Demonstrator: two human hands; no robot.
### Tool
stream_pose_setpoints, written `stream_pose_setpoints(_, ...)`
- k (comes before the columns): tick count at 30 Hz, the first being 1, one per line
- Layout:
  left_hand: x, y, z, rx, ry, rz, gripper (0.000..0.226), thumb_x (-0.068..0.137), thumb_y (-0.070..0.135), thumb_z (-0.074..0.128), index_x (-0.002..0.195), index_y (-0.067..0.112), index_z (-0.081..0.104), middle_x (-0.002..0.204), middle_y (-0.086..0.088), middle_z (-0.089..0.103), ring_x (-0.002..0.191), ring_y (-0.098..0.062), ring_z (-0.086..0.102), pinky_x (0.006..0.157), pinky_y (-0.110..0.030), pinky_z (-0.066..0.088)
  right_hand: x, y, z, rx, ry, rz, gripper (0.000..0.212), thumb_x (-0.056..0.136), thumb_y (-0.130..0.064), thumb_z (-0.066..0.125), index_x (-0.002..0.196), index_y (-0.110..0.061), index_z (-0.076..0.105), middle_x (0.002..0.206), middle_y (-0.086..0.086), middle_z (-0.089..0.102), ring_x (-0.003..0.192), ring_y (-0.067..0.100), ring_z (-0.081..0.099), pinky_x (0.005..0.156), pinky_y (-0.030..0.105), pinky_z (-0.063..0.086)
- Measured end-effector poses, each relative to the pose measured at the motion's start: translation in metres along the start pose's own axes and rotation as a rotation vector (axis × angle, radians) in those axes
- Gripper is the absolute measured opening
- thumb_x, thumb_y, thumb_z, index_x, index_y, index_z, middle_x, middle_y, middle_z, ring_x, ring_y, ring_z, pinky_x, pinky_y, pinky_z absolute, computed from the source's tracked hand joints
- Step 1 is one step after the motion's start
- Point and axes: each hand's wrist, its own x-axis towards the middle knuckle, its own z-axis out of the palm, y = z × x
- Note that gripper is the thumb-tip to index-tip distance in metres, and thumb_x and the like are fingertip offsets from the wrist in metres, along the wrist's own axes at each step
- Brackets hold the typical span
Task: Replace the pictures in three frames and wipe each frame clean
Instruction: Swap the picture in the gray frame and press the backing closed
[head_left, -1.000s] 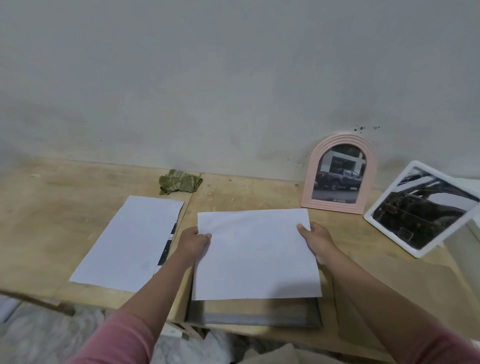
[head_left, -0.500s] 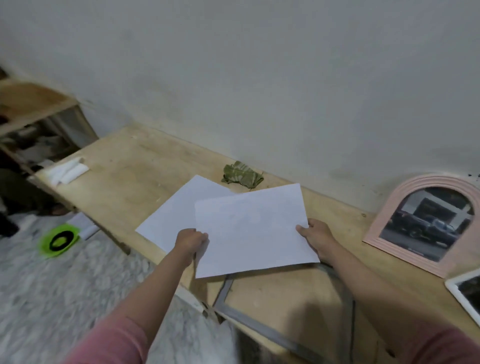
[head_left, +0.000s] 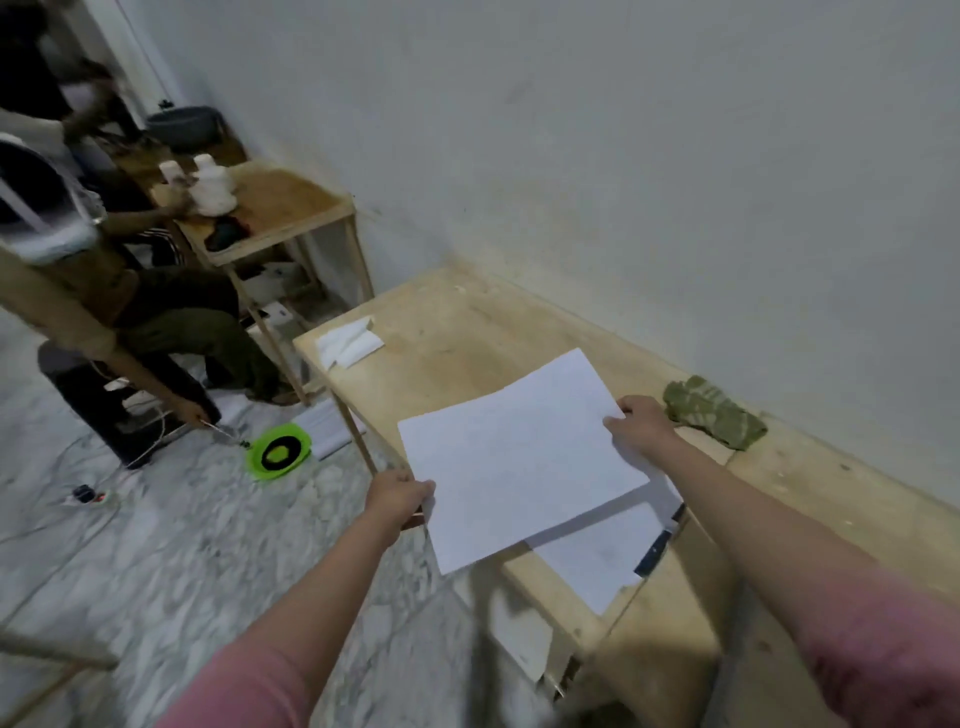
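Both my hands are on one white sheet (head_left: 519, 457), held up in the air over the near-left corner of the plywood table (head_left: 467, 332): left hand (head_left: 397, 498) pinching the near-left edge, right hand (head_left: 640, 423) pinching the far-right corner, sheet blank side up and tilted. Under it a second white sheet (head_left: 597, 558) lies flat on the table with a dark-printed edge poking out at its right side, likely another picture. Green rag (head_left: 716, 413) sits crumpled near the wall, just beyond my right hand, not touching it. No frame is in view at all, so I can't place the frames from here. Risks as I judge them: part of the sheet hangs past the table edge, so a slipped pinch drops it to the marble floor (head_left: 156, 545); two hands pulling apart could crease it; setting it down blind could shove the lower sheet off the edge. Containers: a dark bowl (head_left: 182, 124) on the far side table (head_left: 291, 208), contents not visible; white stacked objects (head_left: 210, 187) beside it, blurred. Folded white paper (head_left: 349, 340) at the table's far-left corner.
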Motion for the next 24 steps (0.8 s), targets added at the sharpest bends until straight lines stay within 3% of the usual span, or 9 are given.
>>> stream_pose_setpoints(7,0.073,0.011,-0.031,0.032,0.057,-0.027,0.018,0.090,0.007,0.060,0.073,0.003,0.054,0.078,-0.014,0.060,0.065,-0.022,0.057,0.055,-0.029,0.050,0.075,-0.063,0.059,-0.099,0.074,0.011,0.019,0.084,-0.004,0.054,0.068,-0.009,0.045,0.065,0.001,0.045,0.068,0.023,0.046,0.048,0.026,0.029)
stream_pose_setpoints(10,0.103,0.017,-0.025,0.073,0.073,-0.025,0.020,0.090,0.009,0.060,0.074,0.004,0.049,0.084,-0.016,0.060,0.068,-0.022,0.058,0.053,-0.027,0.051,0.111,-0.071,0.076,-0.122,0.071,0.027,0.010,0.082,-0.002,0.051,0.075,-0.009,0.051,0.077,0.004,0.053,0.077,0.025,0.050,0.058,0.027,0.035)
stream_pose_setpoints(12,0.124,0.020,-0.019,0.115,0.084,-0.031,0.027,0.088,0.011,0.062,0.069,0.006,0.045,0.083,-0.017,0.059,0.072,-0.027,0.062,0.057,-0.031,0.055,0.138,-0.070,0.087,-0.133,0.061,0.042,0.006,0.082,-0.004,0.051,0.082,-0.009,0.053,0.087,0.007,0.055,0.083,0.027,0.054,0.068,0.027,0.037)
stream_pose_setpoints(15,0.151,0.023,-0.010,0.215,0.092,-0.035,0.036,0.083,0.011,0.067,0.057,0.010,0.043,0.068,-0.018,0.059,0.072,-0.037,0.067,0.070,-0.046,0.059,0.172,-0.064,0.100,-0.143,0.049,0.077,0.006,0.082,-0.007,0.051,0.084,-0.011,0.054,0.093,0.010,0.060,0.088,0.030,0.057,0.070,0.030,0.042)
stream_pose_setpoints(17,0.161,0.027,-0.004,0.311,0.128,-0.013,0.036,0.080,0.013,0.069,0.055,0.011,0.043,0.060,-0.014,0.055,0.063,-0.034,0.063,0.061,-0.038,0.055,0.190,-0.060,0.108,-0.156,0.051,0.097,0.008,0.081,-0.008,0.050,0.085,-0.013,0.055,0.095,0.010,0.061,0.087,0.030,0.058,0.071,0.033,0.045)
stream_pose_setpoints(19,0.165,0.033,0.000,0.388,0.171,0.029,0.034,0.080,0.015,0.068,0.056,0.012,0.043,0.057,-0.006,0.050,0.055,-0.021,0.052,0.049,-0.026,0.040,0.204,-0.054,0.116,-0.184,0.043,0.105,0.007,0.082,-0.010,0.050,0.086,-0.014,0.055,0.097,0.010,0.061,0.088,0.030,0.057,0.073,0.036,0.047)
stream_pose_setpoints(22,0.172,0.036,0.003,0.498,0.203,0.069,0.023,0.078,0.018,0.068,0.071,0.010,0.048,0.067,-0.002,0.051,0.064,-0.019,0.052,0.051,-0.026,0.037,0.214,-0.047,0.125,-0.269,0.059,0.099,0.011,0.081,-0.011,0.051,0.089,-0.014,0.057,0.101,0.010,0.060,0.092,0.031,0.057,0.078,0.038,0.050)
stream_pose_setpoints(24,0.174,0.039,0.005,0.529,0.210,0.056,0.030,0.078,0.019,0.069,0.089,0.007,0.044,0.082,-0.006,0.053,0.075,-0.024,0.054,0.057,-0.028,0.040,0.214,-0.044,0.130,-0.367,0.092,0.081,0.019,0.080,-0.012,0.053,0.098,-0.012,0.060,0.107,0.012,0.055,0.099,0.032,0.054,0.080,0.037,0.050)
